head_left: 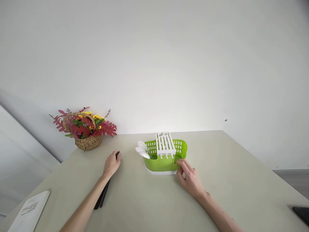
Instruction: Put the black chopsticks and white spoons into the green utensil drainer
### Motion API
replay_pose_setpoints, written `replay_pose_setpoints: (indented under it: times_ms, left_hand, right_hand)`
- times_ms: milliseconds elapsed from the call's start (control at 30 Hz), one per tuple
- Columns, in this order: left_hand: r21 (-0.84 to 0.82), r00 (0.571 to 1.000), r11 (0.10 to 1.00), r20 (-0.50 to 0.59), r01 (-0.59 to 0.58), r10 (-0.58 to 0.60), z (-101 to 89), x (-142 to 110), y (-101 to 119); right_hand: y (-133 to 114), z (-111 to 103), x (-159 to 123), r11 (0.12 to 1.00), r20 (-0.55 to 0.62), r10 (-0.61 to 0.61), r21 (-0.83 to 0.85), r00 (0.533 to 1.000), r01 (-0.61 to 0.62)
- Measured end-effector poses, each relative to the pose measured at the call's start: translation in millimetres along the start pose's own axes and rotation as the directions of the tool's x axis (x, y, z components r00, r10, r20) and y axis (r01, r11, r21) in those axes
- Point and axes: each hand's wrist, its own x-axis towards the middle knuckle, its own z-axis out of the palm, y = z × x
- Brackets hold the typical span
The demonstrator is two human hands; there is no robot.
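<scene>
My left hand (112, 165) is closed around a pair of black chopsticks (105, 194), left of the green basket. Their dark tips poke out above the fingers and the other ends slant down toward me. My right hand (189, 178) grips the front right rim of the green plastic cutlery basket (156, 165), with its fingertips at the low cut-out. Several white spoons (142, 149) lean out of the basket's left end. A slotted white rack (165, 144) with small hooks sits across its middle, and a white base tray (158, 173) lies beneath.
A wicker basket (88, 142) of red and yellow artificial flowers stands at the back left by the wall. A white flat object (30, 211) with dark marks lies at the near left. Part of a black object (301, 213) shows at the right edge.
</scene>
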Motion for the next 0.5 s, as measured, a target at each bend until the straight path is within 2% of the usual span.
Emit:
replay_pose_setpoints:
  times_ms: [333,500]
  left_hand:
    - [-0.008,0.982,0.992,-0.146,-0.124,0.121,10.4,-4.0,-32.9]
    - [-0.059,0.957,0.987,-0.262,-0.147,0.126,10.0,-8.2,-46.1]
  right_hand:
    - [3.3,1.2,-0.9,1.0,0.004,0.0,0.004,1.0,0.0]
    - [6.8,2.8,-1.9,1.0,-0.064,-0.009,0.0,0.998,0.009]
